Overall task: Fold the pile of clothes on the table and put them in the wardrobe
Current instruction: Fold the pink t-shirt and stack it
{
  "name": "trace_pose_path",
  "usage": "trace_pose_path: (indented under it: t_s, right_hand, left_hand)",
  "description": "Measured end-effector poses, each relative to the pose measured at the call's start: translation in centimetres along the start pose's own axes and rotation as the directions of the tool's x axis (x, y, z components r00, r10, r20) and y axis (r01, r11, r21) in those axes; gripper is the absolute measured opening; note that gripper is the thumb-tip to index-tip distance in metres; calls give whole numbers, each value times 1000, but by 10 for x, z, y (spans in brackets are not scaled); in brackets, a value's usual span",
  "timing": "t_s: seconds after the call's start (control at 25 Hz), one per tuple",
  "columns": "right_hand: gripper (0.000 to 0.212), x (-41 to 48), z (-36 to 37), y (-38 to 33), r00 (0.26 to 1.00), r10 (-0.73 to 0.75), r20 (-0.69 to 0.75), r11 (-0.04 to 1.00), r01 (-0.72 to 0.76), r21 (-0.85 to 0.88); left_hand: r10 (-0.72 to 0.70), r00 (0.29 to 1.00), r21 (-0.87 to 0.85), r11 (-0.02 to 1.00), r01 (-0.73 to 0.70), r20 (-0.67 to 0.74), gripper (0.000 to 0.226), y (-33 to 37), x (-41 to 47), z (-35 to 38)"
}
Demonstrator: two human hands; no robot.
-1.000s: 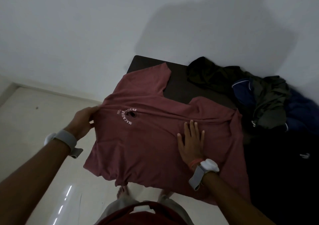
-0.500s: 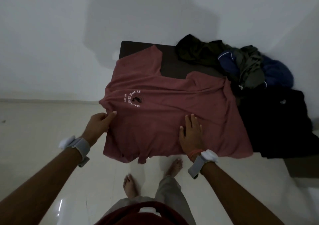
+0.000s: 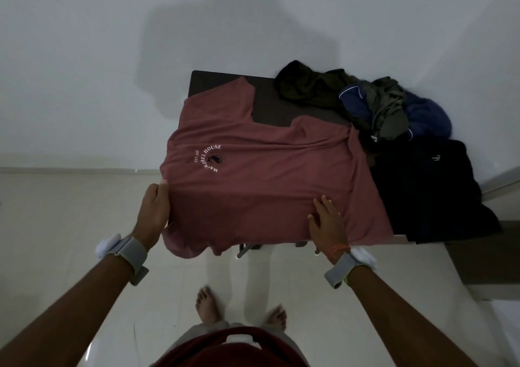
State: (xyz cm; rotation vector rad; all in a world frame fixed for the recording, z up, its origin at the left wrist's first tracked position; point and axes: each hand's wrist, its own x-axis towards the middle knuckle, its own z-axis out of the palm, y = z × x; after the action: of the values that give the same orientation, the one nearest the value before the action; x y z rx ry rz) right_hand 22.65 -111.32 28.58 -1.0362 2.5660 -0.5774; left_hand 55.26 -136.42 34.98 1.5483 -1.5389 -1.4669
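A maroon T-shirt (image 3: 267, 178) with a round white logo lies spread over the dark table (image 3: 270, 104), its left side hanging past the table's edge. My left hand (image 3: 153, 211) grips the shirt's left edge, fingers tucked behind the cloth. My right hand (image 3: 327, 221) presses flat on the shirt near the front edge of the table, fingers straight. A pile of dark clothes (image 3: 374, 104), green, navy and blue, sits at the back right. A black garment (image 3: 430, 192) lies flat to the right of the shirt.
A white wall stands right behind the table. Pale tiled floor (image 3: 70, 226) lies to the left and in front, where my bare feet (image 3: 208, 304) stand. A low dark surface (image 3: 484, 259) shows at the right edge. The table's metal leg (image 3: 244, 249) shows under the shirt.
My left hand has slid along the shirt's left edge and keeps its grip. My right hand has moved toward the table's front edge. The camera has tilted further down.
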Motion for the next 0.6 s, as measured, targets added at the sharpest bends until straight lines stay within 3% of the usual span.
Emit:
trace_pose_path:
  t_s: [0.12, 0.24, 0.36, 0.44, 0.6]
  right_hand:
    - [51, -8, -4, 12, 1000, -20, -14, 999, 21, 45]
    - [50, -15, -3, 24, 998, -59, -26, 997, 61, 49]
    - [50, -16, -4, 29, 995, -102, -16, 993, 103, 58]
    - [50, -16, -7, 34, 992, -123, -5, 991, 123, 50]
    - [50, -15, -7, 41, 988, -152, 1, 987, 152, 57]
  left_hand:
    - [-117, 989, 79, 991, 110, 95, 60, -4, -18, -2]
    - [-168, 968, 240, 963, 122, 185, 38, -3, -39, 8]
    - [-264, 949, 59, 965, 257, 175, 11, -3, -48, 7]
    - [-331, 929, -128, 927, 353, 164, 16, -12, -48, -3]
    - [-369, 849, -300, 819, 489, 379, 11, -28, -61, -21]
